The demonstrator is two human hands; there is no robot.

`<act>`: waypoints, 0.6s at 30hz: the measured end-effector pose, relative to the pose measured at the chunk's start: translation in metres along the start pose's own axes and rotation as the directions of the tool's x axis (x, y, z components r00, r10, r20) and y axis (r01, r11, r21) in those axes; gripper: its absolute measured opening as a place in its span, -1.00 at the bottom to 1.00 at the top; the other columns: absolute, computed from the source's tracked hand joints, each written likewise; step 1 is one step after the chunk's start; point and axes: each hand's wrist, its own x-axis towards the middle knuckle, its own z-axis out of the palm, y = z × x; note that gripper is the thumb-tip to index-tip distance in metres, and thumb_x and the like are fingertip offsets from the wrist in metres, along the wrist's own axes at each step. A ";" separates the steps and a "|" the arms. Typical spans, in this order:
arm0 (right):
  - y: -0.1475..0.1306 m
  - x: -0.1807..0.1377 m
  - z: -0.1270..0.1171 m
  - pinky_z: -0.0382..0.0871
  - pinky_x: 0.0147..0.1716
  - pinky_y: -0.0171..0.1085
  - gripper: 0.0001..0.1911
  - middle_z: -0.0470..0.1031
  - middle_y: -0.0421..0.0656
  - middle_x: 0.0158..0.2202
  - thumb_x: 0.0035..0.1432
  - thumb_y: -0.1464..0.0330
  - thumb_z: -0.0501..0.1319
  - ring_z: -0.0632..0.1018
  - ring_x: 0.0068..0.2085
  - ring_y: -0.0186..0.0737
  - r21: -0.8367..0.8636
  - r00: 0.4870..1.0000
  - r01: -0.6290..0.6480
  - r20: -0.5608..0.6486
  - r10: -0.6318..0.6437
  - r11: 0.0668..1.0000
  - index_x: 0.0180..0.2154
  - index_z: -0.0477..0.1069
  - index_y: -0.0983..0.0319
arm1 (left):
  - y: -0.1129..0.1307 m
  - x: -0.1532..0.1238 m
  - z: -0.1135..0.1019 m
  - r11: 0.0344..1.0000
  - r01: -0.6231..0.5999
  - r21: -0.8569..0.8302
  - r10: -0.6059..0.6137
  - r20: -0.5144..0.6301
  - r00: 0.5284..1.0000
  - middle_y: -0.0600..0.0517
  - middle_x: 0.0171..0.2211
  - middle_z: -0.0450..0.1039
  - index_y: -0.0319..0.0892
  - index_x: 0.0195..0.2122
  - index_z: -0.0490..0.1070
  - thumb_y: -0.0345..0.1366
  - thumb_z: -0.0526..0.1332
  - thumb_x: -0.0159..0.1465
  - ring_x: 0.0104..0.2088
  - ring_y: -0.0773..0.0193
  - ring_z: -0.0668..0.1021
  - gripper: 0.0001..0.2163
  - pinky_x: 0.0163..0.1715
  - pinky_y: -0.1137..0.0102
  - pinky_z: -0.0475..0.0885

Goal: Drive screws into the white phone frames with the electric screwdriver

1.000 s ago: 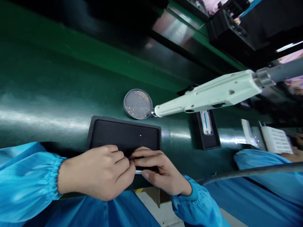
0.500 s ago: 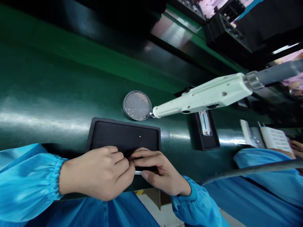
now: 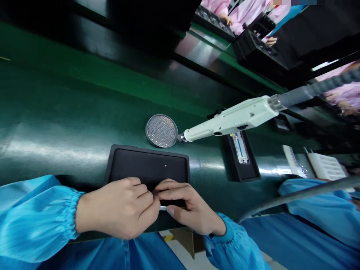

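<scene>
A thin silver-edged device (image 3: 163, 208), most of it hidden beneath my fingers, is held at the near edge of a black tray (image 3: 149, 150). It looks like a phone, but only a short strip of its edge shows. My left hand (image 3: 120, 208) is closed, its fingers curled over the left part of the device. From the other side my right hand (image 3: 191, 206) grips it, thumb against the silver edge and fingers bent over the top. The fingertips of both hands meet. A tiny white speck (image 3: 165, 165) lies in the tray.
Beyond the tray sits a round perforated grey dish (image 3: 161, 130), with the tip of a pale electric screwdriver (image 3: 230, 119) at its rim. A second black tray (image 3: 250, 173) holds an opened phone (image 3: 240, 148). A grey cable (image 3: 298, 193) crosses before a co-worker's blue sleeve (image 3: 309, 191).
The view has shifted slightly, and the screwdriver appears a little smaller and further left. Both hands keep the same grip on the device.
</scene>
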 end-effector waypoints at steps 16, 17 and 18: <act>0.002 0.002 0.001 0.46 -0.07 -0.07 -0.70 0.59 -0.06 -0.12 0.08 0.44 0.20 0.55 -0.10 -0.14 -0.033 1.000 0.013 -0.022 -0.013 0.999 -0.14 0.58 0.19 | -0.001 0.000 0.002 0.999 -0.011 0.032 0.011 0.001 1.000 -0.07 -0.45 0.50 -0.37 -0.18 0.51 -0.47 0.07 0.35 -0.50 0.19 0.50 -0.78 -0.47 0.27 0.47; 0.002 0.002 0.001 0.46 -0.07 -0.07 -0.70 0.59 -0.06 -0.12 0.08 0.45 0.20 0.55 -0.10 -0.14 -0.031 1.000 0.017 -0.025 -0.018 0.999 -0.14 0.57 0.19 | -0.001 0.000 0.002 0.999 -0.011 0.037 0.011 -0.002 1.000 -0.07 -0.45 0.51 -0.37 -0.18 0.51 -0.47 0.06 0.36 -0.49 0.19 0.50 -0.78 -0.46 0.27 0.47; 0.002 0.003 0.001 0.45 -0.07 -0.07 -0.69 0.59 -0.06 -0.12 0.07 0.45 0.19 0.55 -0.10 -0.14 -0.031 0.999 0.018 -0.027 -0.019 0.999 -0.14 0.57 0.19 | -0.001 0.000 0.002 0.999 -0.011 0.040 0.011 -0.003 1.000 -0.07 -0.45 0.51 -0.37 -0.18 0.51 -0.47 0.06 0.36 -0.49 0.20 0.50 -0.78 -0.45 0.27 0.48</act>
